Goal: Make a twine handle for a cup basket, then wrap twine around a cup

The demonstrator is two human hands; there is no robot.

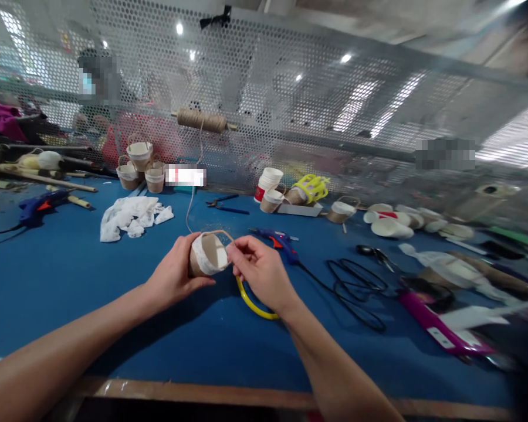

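Note:
A small paper cup (205, 256), wrapped in brown twine with a white lace band round its rim, lies tilted in my left hand (173, 266). Its open mouth faces right, towards my right hand (261, 269). My right fingers pinch the end of the twine handle (222, 232) at the cup's rim; the exact contact is hidden by the fingertips. A curved yellow tube (253, 305) lies on the table beneath my right hand, partly covered by it. Just beyond that hand rests a blue glue gun (284, 241) with its black cable.
The blue table (158, 334) carries white lace cloth (127, 217), blue-handled pliers (229, 205) and another glue gun (41, 205). Finished-looking twine baskets (139, 153) stand at back left. A twine spool (201, 120) hangs on the perforated screen. Several cups (391, 220) and a purple tool (440, 322) lie right.

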